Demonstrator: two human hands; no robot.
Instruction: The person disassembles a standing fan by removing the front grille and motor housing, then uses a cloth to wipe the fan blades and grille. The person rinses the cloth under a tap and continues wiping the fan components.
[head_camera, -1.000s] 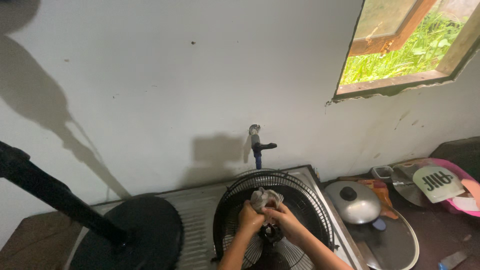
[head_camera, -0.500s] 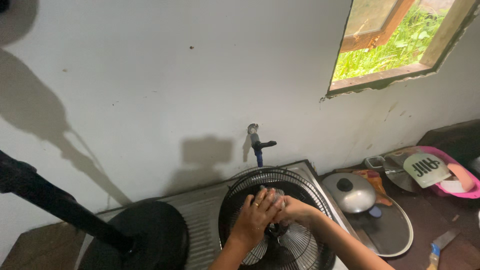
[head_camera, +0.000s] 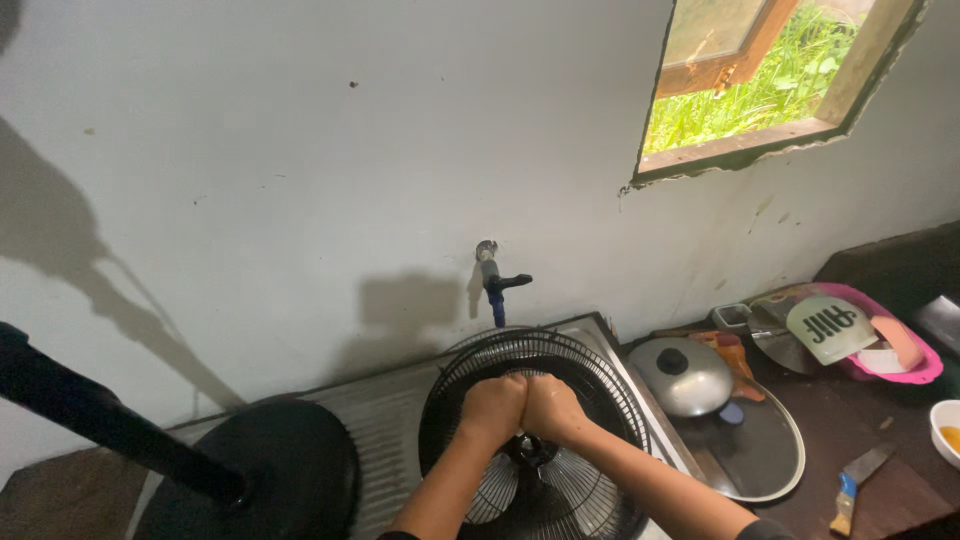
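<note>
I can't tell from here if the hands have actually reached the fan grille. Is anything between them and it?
Nothing visible. Both the left hand and the right hand are pressed together right on the fan grille above its hub. Whether they hold something between them cannot be seen. The tap is behind, clear of them.

Pretty dim indoors overall, w/ daylight coming in from the window (head_camera: 770, 85) top right, where the grass outside looks bright, almost blown out. The white wall (head_camera: 300, 150) is evenly lit but greyish. A big soft shadow runs diagonally across its left side, and there's a smaller, sharper one behind the tap (head_camera: 492, 280). Lower right corner goes quite dark, so detail there is hard to read. A bit of glare on the metal lid (head_camera: 680, 375). Wide-angle lens, so straight lines bend near the edges. Focus is decent, no real motion blur, just slightly soft and noisy in the darker bits.
</note>
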